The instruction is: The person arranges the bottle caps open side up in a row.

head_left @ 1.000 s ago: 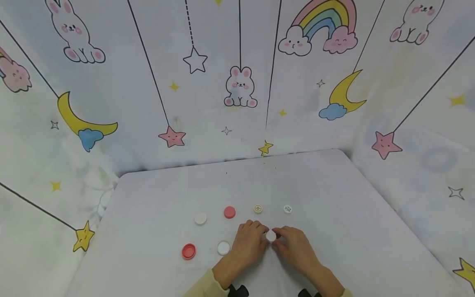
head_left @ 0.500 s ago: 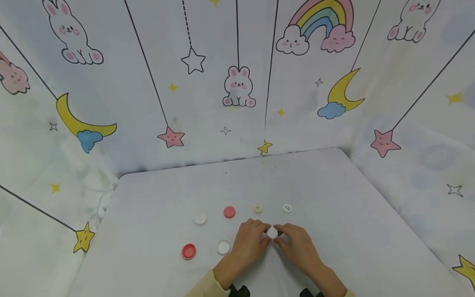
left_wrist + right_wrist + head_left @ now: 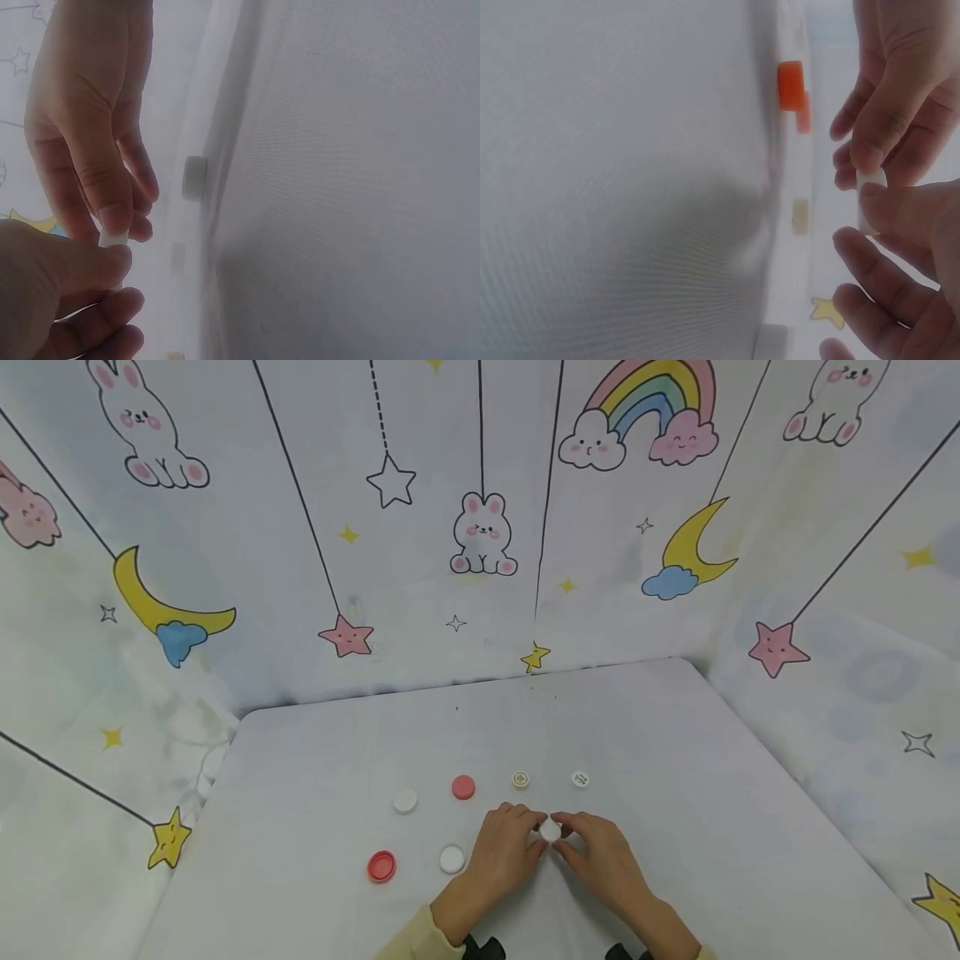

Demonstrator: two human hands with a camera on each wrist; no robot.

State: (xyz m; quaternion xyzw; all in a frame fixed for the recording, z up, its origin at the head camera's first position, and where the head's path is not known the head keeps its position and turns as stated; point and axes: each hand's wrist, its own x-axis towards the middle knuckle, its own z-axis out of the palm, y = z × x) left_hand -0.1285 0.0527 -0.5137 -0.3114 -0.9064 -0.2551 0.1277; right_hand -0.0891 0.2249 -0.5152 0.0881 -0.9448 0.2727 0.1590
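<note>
A small round white bottle cap (image 3: 551, 832) is pinched between both hands in the middle of the head view. My left hand (image 3: 501, 850) holds its left side and my right hand (image 3: 603, 856) its right side, thumbs toward me. Seen from the left wrist, the white cap (image 3: 112, 239) sits edge-on between the fingertips, raised off the table. The right wrist view also shows the cap (image 3: 867, 222) on edge, partly covered by thumbs. Beside my left wrist lies another white cap (image 3: 452, 860).
On the white table (image 3: 315, 760) lie a red cap with its hollow up (image 3: 382, 867), a white cap (image 3: 405, 802), and a red cap (image 3: 463, 787). Farther right are a cream disc (image 3: 521, 780) and a white disc with dark marks (image 3: 581, 779). A patterned curtain (image 3: 420, 585) stands behind.
Both hands and the white cap have shifted very slightly away and to the right since the first frame. In the last half second they hardly move.
</note>
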